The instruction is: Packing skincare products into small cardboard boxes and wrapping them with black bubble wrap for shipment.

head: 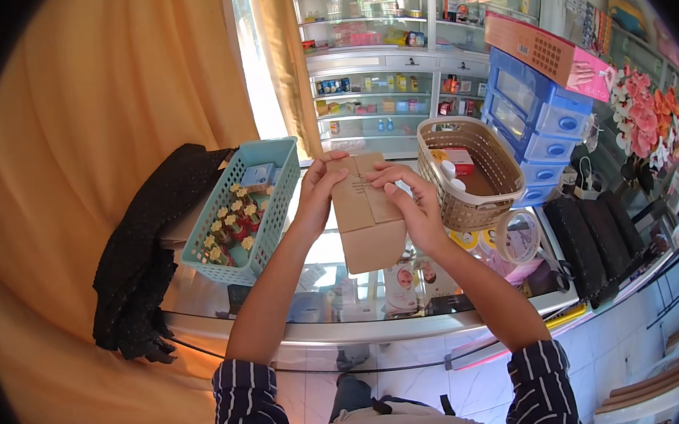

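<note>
A small brown cardboard box (pixel 372 242) with its top flaps folded down stands on the glass counter before me, some writing on its top. My left hand (pixel 318 192) grips its far left edge and corner. With bent fingers on the top flap and thumb near the right edge, my right hand (pixel 414 202) touches the other side. On the left, a teal plastic basket (pixel 279 211) holds several small red bottles with gold flower-shaped caps (pixel 231 221) and a blue-and-white box (pixel 258 177). A beige plastic basket (pixel 476 215) on the right holds white-capped bottles (pixel 448 170) and a red-and-white box (pixel 459 160).
Right of the beige basket are a roll of clear tape (pixel 517 237), scissors (pixel 560 274) and a blue drawer unit (pixel 540 115) under a pink box (pixel 550 54). Black fabric (pixel 137 248) lies at the left, by an orange curtain (pixel 110 80). Glass shelves (pixel 365 22) stand behind.
</note>
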